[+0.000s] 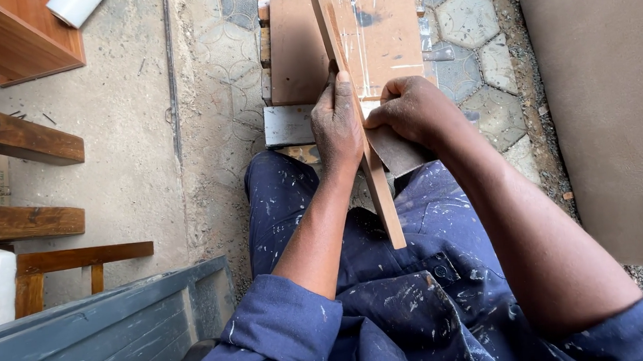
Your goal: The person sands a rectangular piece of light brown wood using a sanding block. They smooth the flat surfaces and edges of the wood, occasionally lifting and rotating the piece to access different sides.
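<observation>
A long narrow wooden strip runs on edge from the top of the view down to my lap. My left hand grips it from the left near its middle. On the strip's right side, my right hand presses a folded sheet of grey-brown sandpaper against it. Under both hands lies a flat brown board on a low wooden stand. My legs in paint-spattered blue overalls sit below.
Patterned paving stones surround the stand. A large tan board stands at the right. Wooden furniture parts and a grey panelled piece are at the left, with a white roll at top left.
</observation>
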